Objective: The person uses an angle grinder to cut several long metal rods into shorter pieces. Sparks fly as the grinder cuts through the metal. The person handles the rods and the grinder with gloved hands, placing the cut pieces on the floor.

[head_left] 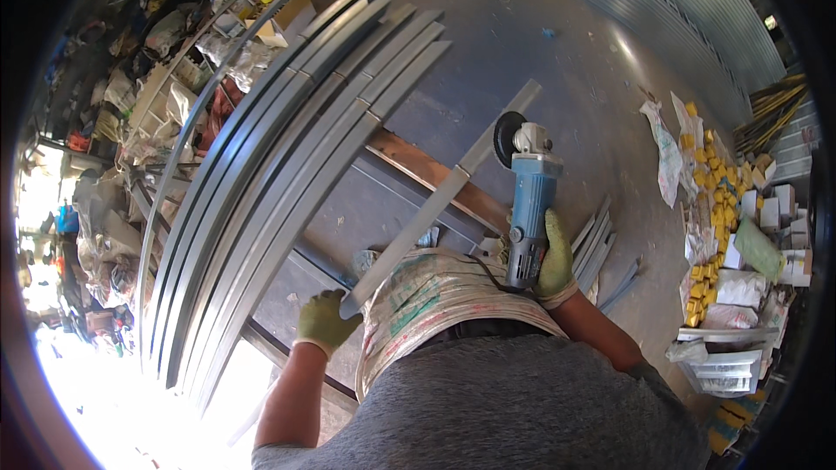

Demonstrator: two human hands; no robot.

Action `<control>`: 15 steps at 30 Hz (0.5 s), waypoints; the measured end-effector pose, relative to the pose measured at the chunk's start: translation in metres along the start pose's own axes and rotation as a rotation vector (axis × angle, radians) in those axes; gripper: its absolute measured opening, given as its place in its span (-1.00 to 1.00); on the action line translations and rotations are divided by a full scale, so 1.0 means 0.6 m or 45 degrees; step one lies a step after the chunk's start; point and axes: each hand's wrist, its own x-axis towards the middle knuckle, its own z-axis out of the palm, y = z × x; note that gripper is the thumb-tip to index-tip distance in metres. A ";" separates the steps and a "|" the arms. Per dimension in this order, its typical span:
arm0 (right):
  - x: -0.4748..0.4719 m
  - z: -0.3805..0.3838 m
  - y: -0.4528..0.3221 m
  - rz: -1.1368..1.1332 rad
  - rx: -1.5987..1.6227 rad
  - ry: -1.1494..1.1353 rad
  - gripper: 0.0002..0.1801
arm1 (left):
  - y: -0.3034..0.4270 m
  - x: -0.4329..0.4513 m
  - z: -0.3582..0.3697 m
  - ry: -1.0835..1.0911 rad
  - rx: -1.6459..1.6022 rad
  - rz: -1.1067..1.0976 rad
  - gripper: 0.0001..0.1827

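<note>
My right hand (555, 258), in a yellow-green work glove, grips a blue angle grinder (532, 192) by its body. The grinder's dark disc (508, 139) stands beside a long metal profile (418, 222) and overlaps its edge in view; whether they touch I cannot tell. My gloved left hand (326, 320) is closed about the near end of that profile. From there the profile slants away to the upper right, across a brown beam (450, 183). A woven-sack apron (424, 300) covers my lap, and the grinder's cord runs over it.
Several long metal profiles (307, 150) lie side by side to the left. Short cut pieces (593, 241) are right of my right hand. Bags and clutter (163, 32) line the far left; yellow blocks (712, 176), white boxes (787, 209) and corrugated sheets (673, 19) stand at right.
</note>
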 end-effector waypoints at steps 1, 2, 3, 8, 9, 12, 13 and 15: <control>-0.004 -0.011 -0.003 -0.017 -0.009 0.006 -0.30 | 0.014 -0.002 -0.024 0.071 -0.064 0.057 -0.27; -0.008 -0.018 -0.004 -0.034 -0.022 0.013 -0.30 | 0.039 0.009 -0.047 0.177 -0.192 0.195 -0.26; -0.007 -0.025 -0.004 -0.048 -0.037 0.011 -0.30 | 0.075 0.025 -0.069 0.289 -0.323 0.325 -0.25; -0.001 -0.056 -0.012 -0.053 -0.062 0.001 -0.31 | 0.347 0.071 -0.105 0.099 -0.930 0.777 0.12; -0.004 -0.047 -0.018 -0.041 -0.054 -0.052 -0.30 | 0.386 0.073 -0.098 0.032 -0.926 0.842 0.23; -0.001 -0.029 -0.042 0.041 -0.041 -0.094 -0.25 | 0.457 0.120 -0.032 0.233 -1.008 1.046 0.37; 0.000 -0.033 -0.043 0.027 -0.035 -0.072 -0.25 | 0.463 0.129 -0.027 0.274 -0.959 1.059 0.39; 0.001 -0.033 -0.045 0.005 -0.020 -0.031 -0.24 | 0.470 0.138 -0.021 0.357 -0.857 1.077 0.42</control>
